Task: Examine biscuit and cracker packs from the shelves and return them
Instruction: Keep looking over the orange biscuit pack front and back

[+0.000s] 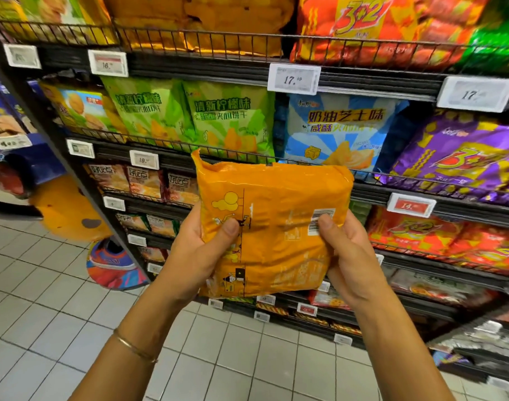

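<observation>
Left hand [199, 250], right hand [347, 250] grip orange pack [276, 215]; shelves [247, 69] hold biscuit bags.

Bright, even shop light falls from overhead, and colours look strongly saturated. The orange pack [273, 227] at centre is the sharpest thing, its glossy film showing soft sheen on the wrinkles. Up and right of the pack, a price tag [476, 95] is smeared and partly washed out. The purple bag [461, 157] right of the pack is softened by blur. Wide-angle distortion bows the shelf rail [189, 39] above the pack. Lower shelves [421, 287] right of the pack sit in deep shadow. Floor tiles [45, 299] left of and below the pack are evenly lit.
</observation>
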Demonstrator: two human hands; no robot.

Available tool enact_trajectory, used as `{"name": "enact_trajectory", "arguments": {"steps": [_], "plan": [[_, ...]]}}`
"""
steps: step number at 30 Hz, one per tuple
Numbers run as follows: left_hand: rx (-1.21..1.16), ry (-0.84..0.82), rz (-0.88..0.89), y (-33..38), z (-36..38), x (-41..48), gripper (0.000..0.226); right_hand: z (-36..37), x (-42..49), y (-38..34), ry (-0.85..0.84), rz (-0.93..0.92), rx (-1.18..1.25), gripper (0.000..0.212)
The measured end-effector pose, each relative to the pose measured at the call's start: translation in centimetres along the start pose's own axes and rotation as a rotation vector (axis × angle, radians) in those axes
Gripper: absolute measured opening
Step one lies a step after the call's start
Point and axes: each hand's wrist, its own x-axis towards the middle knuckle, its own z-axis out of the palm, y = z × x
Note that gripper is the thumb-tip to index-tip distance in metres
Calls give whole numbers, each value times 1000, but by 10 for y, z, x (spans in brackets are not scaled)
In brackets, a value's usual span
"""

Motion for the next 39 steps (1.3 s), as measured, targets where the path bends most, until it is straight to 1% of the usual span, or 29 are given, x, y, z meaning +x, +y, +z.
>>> {"name": "enact_trajectory", "arguments": {"steps": [2, 4, 5, 6, 7, 8, 9, 10, 11, 13, 15, 17, 19, 21, 22, 23, 25, 26, 28, 30, 33, 34, 36, 37, 39], "plan": [[70, -4, 15, -3, 0, -6, 91, -1, -3, -1, 9, 10, 42, 73], [135, -35, -6, -9, -7, -18, 111, -1, -4, 1, 23, 41, 138, 87], [160, -44, -43, -13, -12, -25, 117, 0, -4, 4, 40, 72, 206, 92], [178, -42, -85, -17, -17, -34, 116, 0, -4, 6, 57, 110, 287, 96], [184, -25, -123, -23, -23, -43, 111, 1, -4, 10, 70, 139, 372, 98], [166, 13, -146, -29, -26, -51, 104, 3, -5, 13, 65, 161, 445, 95], [117, 61, -157, -37, -28, -59, 97, 5, -5, 16, 43, 177, 498, 87], [43, 105, -173, -44, -28, -64, 93, 10, -6, 19, 16, 196, 543, 79], [-20, 121, -188, -48, -25, -67, 93, 17, -8, 23, -1, 222, 583, 75], [-43, 136, -193, -47, -14, -63, 93, 32, -10, 32, -11, 281, 649, 83], [-108, 191, -166, -37, -7, -52, 98, 46, -11, 40, -57, 318, 685, 93], [-252, 217, -136, -25, -13, -36, 110, 52, -7, 43, -108, 316, 655, 96], [-343, 226, -136, -12, -26, -21, 121, 49, 5, 44, -94, 281, 582, 99], [-354, 223, -139, -2, -42, -8, 127, 42, 21, 40, -51, 254, 549, 101], [-339, 214, -130, 2, -52, -2, 125, 41, 29, 36, -43, 247, 539, 100], [-328, 198, -117, 5, -62, 3, 121, 43, 37, 33, -49, 242, 499, 95], [-314, 172, -108, 9, -80, 12, 115, 51, 52, 28, -69, 242, 303, 77], [-314, 167, -111, 9, -89, 17, 116, 56, 60, 28, -63, 239, 191, 68], [-344, 153, -122, 10, -104, 29, 121, 67, 73, 32, -21, 205, 41, 64], [-351, 149, -121, 12, -117, 43, 119, 77, 85, 36, 28, 130, -11, 57], [-310, 166, -111, 13, -133, 61, 104, 90, 95, 40, 92, 29, -46, 36], [-289, 157, -104, 12, -139, 66, 104, 94, 97, 42, 112, 13, -69, 33], [-253, 133, -88, 11, -147, 76, 104, 105, 100, 45, 142, -7, -106, 39], [-253, 126, -91, 11, -150, 80, 100, 110, 101, 46, 149, -18, -116, 49], [-265, 125, -124, 10, -157, 90, 81, 118, 104, 47, 158, -24, -143, 75]]}}
